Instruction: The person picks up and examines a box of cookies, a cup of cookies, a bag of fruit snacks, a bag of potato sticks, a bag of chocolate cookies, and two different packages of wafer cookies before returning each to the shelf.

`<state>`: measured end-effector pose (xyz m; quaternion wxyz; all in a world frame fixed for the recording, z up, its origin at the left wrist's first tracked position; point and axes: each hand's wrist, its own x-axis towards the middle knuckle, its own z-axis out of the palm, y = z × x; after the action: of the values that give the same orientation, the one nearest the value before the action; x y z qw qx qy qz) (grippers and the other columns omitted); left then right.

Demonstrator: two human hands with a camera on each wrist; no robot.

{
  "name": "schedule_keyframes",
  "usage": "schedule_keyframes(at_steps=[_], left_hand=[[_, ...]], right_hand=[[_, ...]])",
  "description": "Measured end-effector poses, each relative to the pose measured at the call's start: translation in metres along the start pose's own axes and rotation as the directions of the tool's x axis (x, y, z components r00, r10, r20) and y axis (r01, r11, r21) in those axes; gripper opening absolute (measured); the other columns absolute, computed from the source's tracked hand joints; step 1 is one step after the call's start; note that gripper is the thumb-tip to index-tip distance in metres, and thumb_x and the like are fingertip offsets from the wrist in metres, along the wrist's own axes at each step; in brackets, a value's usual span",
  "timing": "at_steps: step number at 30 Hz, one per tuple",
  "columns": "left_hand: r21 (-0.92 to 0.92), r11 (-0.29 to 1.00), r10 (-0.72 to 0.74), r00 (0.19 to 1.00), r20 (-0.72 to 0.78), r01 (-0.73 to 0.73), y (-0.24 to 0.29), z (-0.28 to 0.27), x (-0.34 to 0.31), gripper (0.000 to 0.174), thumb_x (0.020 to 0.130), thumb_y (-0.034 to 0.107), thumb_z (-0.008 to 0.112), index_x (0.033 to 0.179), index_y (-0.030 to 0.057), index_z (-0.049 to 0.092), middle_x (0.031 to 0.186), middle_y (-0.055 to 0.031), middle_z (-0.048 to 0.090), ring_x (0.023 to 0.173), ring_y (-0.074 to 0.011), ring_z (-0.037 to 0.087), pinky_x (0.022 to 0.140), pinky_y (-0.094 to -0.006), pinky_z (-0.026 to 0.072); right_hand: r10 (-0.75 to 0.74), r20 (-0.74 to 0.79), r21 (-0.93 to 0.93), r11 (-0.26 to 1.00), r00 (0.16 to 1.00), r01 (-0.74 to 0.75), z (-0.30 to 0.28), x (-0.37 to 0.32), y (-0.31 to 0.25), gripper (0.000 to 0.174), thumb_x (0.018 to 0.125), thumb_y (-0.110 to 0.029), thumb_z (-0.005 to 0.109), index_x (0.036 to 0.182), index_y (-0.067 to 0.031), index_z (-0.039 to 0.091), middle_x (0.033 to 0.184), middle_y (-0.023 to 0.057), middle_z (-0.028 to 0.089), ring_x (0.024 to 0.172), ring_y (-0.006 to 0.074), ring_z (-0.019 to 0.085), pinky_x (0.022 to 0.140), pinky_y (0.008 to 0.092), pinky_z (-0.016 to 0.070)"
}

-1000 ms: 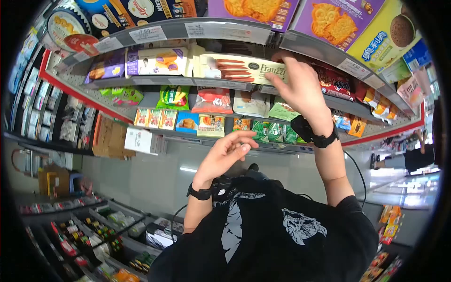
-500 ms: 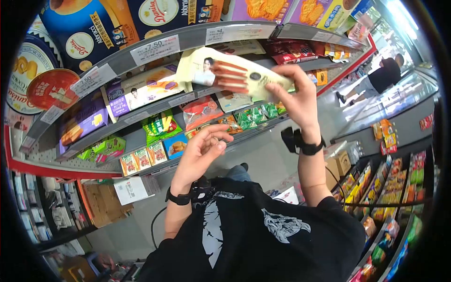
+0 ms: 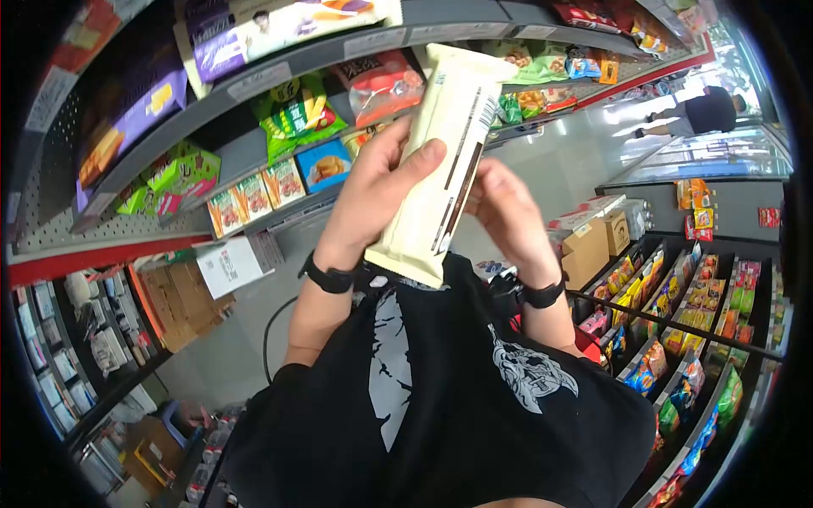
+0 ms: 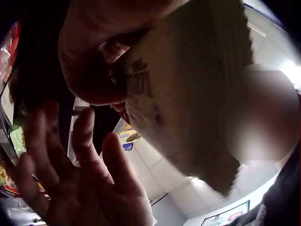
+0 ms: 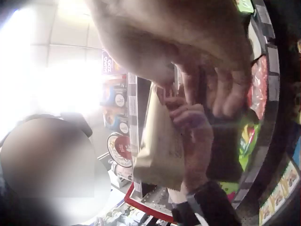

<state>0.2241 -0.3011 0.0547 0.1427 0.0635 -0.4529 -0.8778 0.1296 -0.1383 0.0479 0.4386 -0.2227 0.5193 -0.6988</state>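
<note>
A long cream snack packet (image 3: 440, 161) stands nearly upright in front of my chest, its back with a barcode and a dark seam facing me. My left hand (image 3: 398, 165) grips its left edge, thumb across the face and fingers behind. From the other side my right hand (image 3: 495, 190) holds the right edge with curled fingers. The left wrist view shows the packet (image 4: 188, 94) close up beside my left fingers (image 4: 84, 169). The right wrist view shows the packet (image 5: 160, 141) below my right hand (image 5: 197, 52).
Store shelves (image 3: 254, 144) with snack bags and boxes rise just behind the packet. Cardboard boxes (image 3: 182, 296) stand at the lower left, another box (image 3: 593, 245) at the right. A low rack of snacks (image 3: 694, 322) fills the right side. A person (image 3: 703, 110) stands far off.
My right hand has drawn the packet off the shelf and down towards my chest, turning its back to me. My left hand has risen and taken hold of it.
</note>
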Motion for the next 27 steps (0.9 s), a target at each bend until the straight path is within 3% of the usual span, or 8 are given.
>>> schedule_keyframes(at_steps=[3,7,15,17,19,21,24,27], left_hand=[[0.127,0.985,-0.132,0.984,0.119,0.117,0.009,-0.014,-0.004,0.044,0.094,0.031,0.057,0.124,-0.0014,0.052,0.094,-0.0033,0.065,0.078,-0.0052,0.061,0.065,-0.0204,0.0492],[0.1,0.974,-0.223,0.935,0.277,0.202,0.014,-0.024,-0.006,0.044,0.094,0.033,0.057,0.121,-0.0013,0.056,0.093,-0.0026,0.066,0.077,-0.0046,0.06,0.065,-0.0198,0.0487],[-0.002,0.977,-0.202,0.931,0.303,0.212,0.012,-0.032,-0.005,0.043,0.095,0.03,0.057,0.121,-0.0038,0.055,0.096,-0.0037,0.065,0.082,-0.0044,0.061,0.068,-0.0196,0.0489],[-0.029,0.974,-0.206,0.93,0.305,0.225,0.012,-0.029,-0.005,0.044,0.094,0.029,0.058,0.123,-0.0037,0.052,0.099,-0.0051,0.064,0.085,-0.0064,0.061,0.072,-0.0209,0.0499],[-0.148,0.986,-0.043,0.971,0.236,0.08,0.01,-0.023,-0.003,0.048,0.093,0.03,0.059,0.126,-0.0039,0.048,0.101,-0.0067,0.064,0.087,-0.009,0.062,0.075,-0.0227,0.051],[-0.01,0.992,0.127,0.991,0.04,-0.127,0.014,-0.013,-0.003,0.052,0.091,0.026,0.063,0.127,-0.0046,0.04,0.109,-0.0121,0.062,0.092,-0.0141,0.063,0.079,-0.0263,0.0521],[-0.146,0.962,0.204,0.963,-0.178,-0.231,0.014,0.005,-0.011,0.054,0.085,0.016,0.07,0.124,-0.0044,0.038,0.112,-0.0138,0.061,0.097,-0.0184,0.063,0.085,-0.0313,0.0521],[-0.185,0.931,0.283,0.943,-0.175,-0.314,0.007,0.01,-0.014,0.054,0.085,0.015,0.07,0.125,-0.0032,0.039,0.114,-0.0132,0.06,0.103,-0.0186,0.06,0.089,-0.0322,0.0497]], right_hand=[[-0.066,0.061,0.029,0.998,0.996,0.064,-0.005,0.003,-0.014,0.038,0.098,-0.034,0.045,0.115,0.0004,0.049,0.104,0.0116,0.06,0.084,0.0187,0.062,0.072,0.0299,0.0493],[-0.088,0.023,-0.02,0.996,0.996,0.088,0.012,0.002,-0.017,0.043,0.096,-0.029,0.052,0.12,0.0062,0.046,0.099,0.0141,0.063,0.076,0.0189,0.064,0.065,0.0289,0.0527],[-0.093,0.09,0.03,0.995,0.992,0.091,0.021,-0.002,-0.015,0.044,0.094,-0.029,0.055,0.116,0.0079,0.047,0.09,0.0186,0.066,0.064,0.0217,0.067,0.052,0.0267,0.0534],[-0.086,0.135,0.061,0.995,0.987,0.078,0.017,-0.002,-0.015,0.049,0.092,-0.033,0.058,0.118,0.0065,0.046,0.094,0.017,0.065,0.073,0.0209,0.067,0.059,0.0285,0.0539],[-0.167,0.129,0.025,0.986,0.977,0.165,0.017,0.004,-0.011,0.056,0.089,-0.039,0.061,0.119,0.0054,0.045,0.099,0.0161,0.063,0.081,0.0205,0.065,0.067,0.0294,0.0529],[-0.252,0.118,-0.008,0.967,0.96,0.255,0.016,0.006,-0.011,0.063,0.086,-0.044,0.065,0.119,0.0044,0.044,0.104,0.0152,0.061,0.089,0.02,0.063,0.075,0.0303,0.0519],[-0.148,0.058,-0.123,0.98,0.987,0.155,0.01,0.001,-0.022,0.087,0.069,-0.058,0.074,0.121,0.0033,0.042,0.114,0.0128,0.056,0.105,0.018,0.056,0.092,0.0291,0.0437],[-0.113,0.113,-0.024,0.993,0.987,0.117,-0.009,0.003,-0.03,0.085,0.068,-0.05,0.078,0.123,0.0025,0.041,0.113,0.0117,0.056,0.105,0.0172,0.057,0.093,0.0299,0.0432]])
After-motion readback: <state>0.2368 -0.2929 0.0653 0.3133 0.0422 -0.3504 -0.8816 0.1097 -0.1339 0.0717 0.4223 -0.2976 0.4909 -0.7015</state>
